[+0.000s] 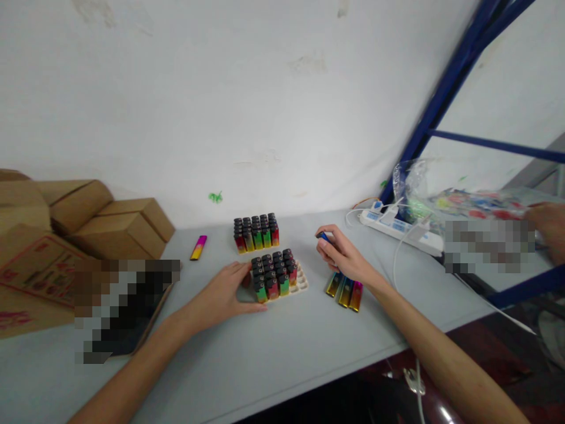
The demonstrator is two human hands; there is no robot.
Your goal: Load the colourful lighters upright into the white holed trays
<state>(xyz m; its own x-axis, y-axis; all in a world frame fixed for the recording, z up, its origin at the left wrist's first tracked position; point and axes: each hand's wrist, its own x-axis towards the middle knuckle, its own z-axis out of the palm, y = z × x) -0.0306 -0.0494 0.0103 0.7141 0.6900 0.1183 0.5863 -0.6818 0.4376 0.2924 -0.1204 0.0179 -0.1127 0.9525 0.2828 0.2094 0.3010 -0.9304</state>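
Several black-topped lighters (271,277) stand upright in a pale tray (302,278), whose right end shows bare slots. My left hand (227,292) rests at the tray's left side, thumb and fingers spread around its corner. Above the table to the right, my right hand (339,252) is closed on a dark blue lighter (323,237). Below that hand lie a few shiny gold-ended lighters (345,292), partly covered by it. A second block of upright lighters (256,232) stands behind the tray. One pink and yellow lighter (198,247) lies alone at the left.
Cardboard boxes (123,227) are piled at the left beside a dark, pixelated object (132,312). A white power strip (401,231) with cables lies at the right, near a blue metal frame (424,123) and plastic bags (468,203). Another person's hand (549,221) shows at the right edge.
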